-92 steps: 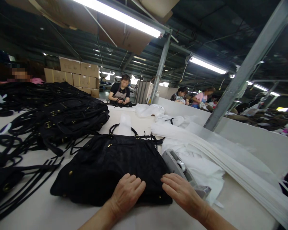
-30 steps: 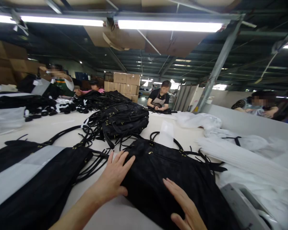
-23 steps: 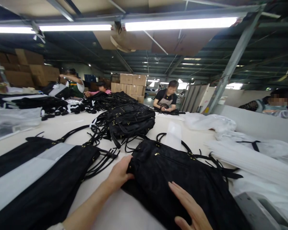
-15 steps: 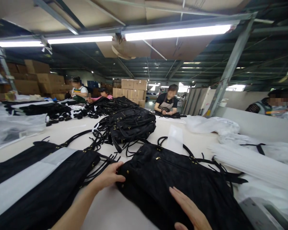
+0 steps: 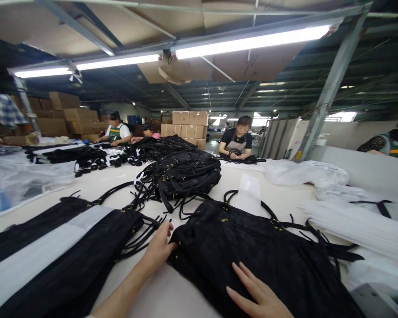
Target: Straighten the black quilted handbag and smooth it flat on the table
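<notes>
1. Black bag point(image 5: 252, 251) lying flat on the pale table point(image 5: 96, 181), close in front, handles pointing away; lower right corner cut off by the frame edge.
2. Left hand point(image 5: 159, 247) at the bag's left edge, fingers curled around that edge; fingertips hidden under the fabric, so firmness of hold hard to judge.
3. Right hand point(image 5: 260, 296) resting flat on top of the bag, fingers spread and straight, gripping nothing; wrist cut off at the bottom of the frame.
4. Just left of the bag, more flat black bags with a grey band point(image 5: 46, 247), partly out of frame, thin straps trailing toward the left hand.
5. Beyond, a pile of black bags point(image 5: 185, 174), straps tangled, single pieces hard to separate.
6. To the right, white wrapping sheets point(image 5: 354, 225), touching the bag's straps.
7. Farther off, seated people point(image 5: 237, 141) at the table, hands too small to make out.
</notes>
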### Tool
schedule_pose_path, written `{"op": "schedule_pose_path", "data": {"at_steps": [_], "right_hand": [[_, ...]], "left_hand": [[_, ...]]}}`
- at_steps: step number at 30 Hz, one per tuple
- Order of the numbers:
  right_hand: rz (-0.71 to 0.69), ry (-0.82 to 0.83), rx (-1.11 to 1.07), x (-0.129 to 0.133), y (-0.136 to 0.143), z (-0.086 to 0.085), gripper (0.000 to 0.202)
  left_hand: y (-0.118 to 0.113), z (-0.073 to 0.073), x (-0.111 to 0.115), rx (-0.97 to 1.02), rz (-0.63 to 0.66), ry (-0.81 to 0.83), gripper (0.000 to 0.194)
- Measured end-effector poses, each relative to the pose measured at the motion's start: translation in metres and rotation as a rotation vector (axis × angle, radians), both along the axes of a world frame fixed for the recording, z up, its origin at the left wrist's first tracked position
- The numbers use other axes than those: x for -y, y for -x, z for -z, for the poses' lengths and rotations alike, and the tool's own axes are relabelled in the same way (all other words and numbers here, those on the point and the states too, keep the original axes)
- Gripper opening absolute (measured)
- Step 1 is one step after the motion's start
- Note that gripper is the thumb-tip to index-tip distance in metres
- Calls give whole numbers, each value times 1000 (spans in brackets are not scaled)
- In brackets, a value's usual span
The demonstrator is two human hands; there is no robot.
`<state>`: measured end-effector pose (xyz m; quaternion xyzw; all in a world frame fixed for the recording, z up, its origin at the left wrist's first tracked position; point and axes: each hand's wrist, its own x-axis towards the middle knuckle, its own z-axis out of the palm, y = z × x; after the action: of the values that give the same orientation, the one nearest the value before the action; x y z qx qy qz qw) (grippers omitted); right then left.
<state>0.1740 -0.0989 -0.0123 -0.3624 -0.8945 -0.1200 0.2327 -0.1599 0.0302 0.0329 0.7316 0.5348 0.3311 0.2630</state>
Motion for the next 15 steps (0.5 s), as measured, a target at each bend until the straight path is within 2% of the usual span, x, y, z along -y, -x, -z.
{"op": "schedule_pose_path", "data": {"at_steps": [1, 3, 5, 6, 9, 12, 15], "right_hand": [[-6, -18, -4, -2, 0, 3, 65], [-25, -46, -21, -3, 0, 5, 65], [-15, -3, -13, -1, 1, 0, 67], [1, 34, -6, 2, 1, -4, 68], [18, 120, -29, 10, 4, -18, 67], [-16, 165, -95, 13, 5, -21, 66], [-34, 189, -120, 12, 4, -16, 66]], "left_hand": [[0, -7, 4, -54, 21, -96, 49], [-1, -22, 14, -230, 194, -362, 59], [-5, -34, 21, -426, 422, -607, 55], [-7, -38, 23, -490, 498, -671, 50], [-11, -38, 25, -522, 520, -663, 30], [-6, -23, 22, -505, 470, -626, 30], [1, -8, 20, -480, 427, -617, 32]]}}
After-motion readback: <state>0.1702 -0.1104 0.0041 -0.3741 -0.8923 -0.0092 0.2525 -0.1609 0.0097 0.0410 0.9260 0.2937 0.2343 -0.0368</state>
